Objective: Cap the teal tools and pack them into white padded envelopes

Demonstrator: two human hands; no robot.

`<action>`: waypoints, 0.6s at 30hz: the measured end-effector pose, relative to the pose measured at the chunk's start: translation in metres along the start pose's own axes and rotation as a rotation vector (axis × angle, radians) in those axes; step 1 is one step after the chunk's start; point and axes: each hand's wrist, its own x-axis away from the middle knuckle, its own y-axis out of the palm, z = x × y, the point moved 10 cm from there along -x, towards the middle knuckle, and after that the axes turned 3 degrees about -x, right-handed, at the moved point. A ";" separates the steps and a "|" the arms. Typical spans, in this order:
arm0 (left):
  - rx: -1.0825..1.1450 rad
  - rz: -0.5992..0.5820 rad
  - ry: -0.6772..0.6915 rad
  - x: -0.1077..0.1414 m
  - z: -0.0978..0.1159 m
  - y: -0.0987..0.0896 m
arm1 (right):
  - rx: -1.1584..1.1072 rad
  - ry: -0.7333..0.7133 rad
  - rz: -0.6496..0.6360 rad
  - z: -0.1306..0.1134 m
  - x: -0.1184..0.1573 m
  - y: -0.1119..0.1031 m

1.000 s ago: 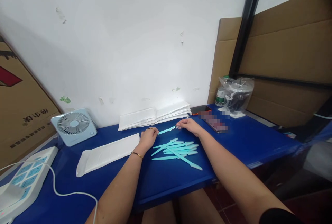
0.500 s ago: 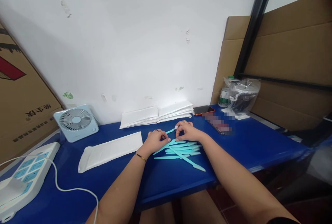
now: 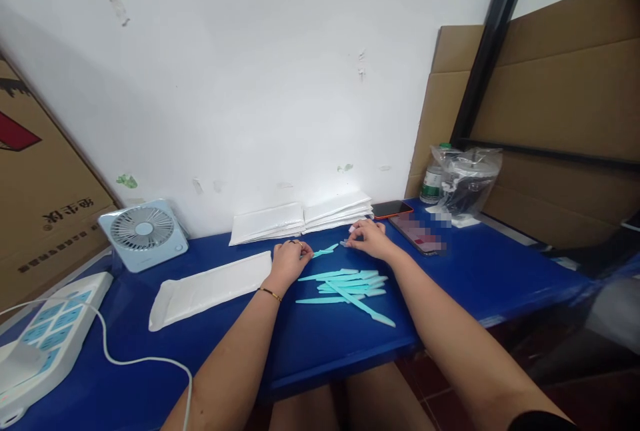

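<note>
The left hand (image 3: 291, 262) pinches slim turquoise eyebrow razors (image 3: 325, 252); the right hand (image 3: 371, 240) a translucent piece (image 3: 344, 243). At the left's four o'clock, pale-tipped razors (image 3: 350, 281) lie crisscrossed on the blue bench (image 3: 320, 348).

The carton (image 3: 45, 168) bears dark characters (image 3: 75, 208), seemingly upside-down with an ® mark (image 3: 46, 216), otherwise illegible

One head-worn camera looks forward and down across the nearby table (image 3: 500, 268) toward the wall (image 3: 260, 84).

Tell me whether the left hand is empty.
No, the left hand pinches at least one turquoise tool, which juts toward the right hand.
</note>
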 end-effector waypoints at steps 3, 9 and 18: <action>0.090 0.007 0.104 0.008 0.016 -0.008 | 0.008 0.064 0.042 0.012 -0.001 -0.006; 0.235 -0.270 0.545 0.045 0.094 0.010 | -0.017 0.065 0.082 0.013 0.000 -0.014; 0.313 -0.189 0.339 0.022 0.061 0.016 | -0.429 0.068 0.032 0.018 0.000 -0.014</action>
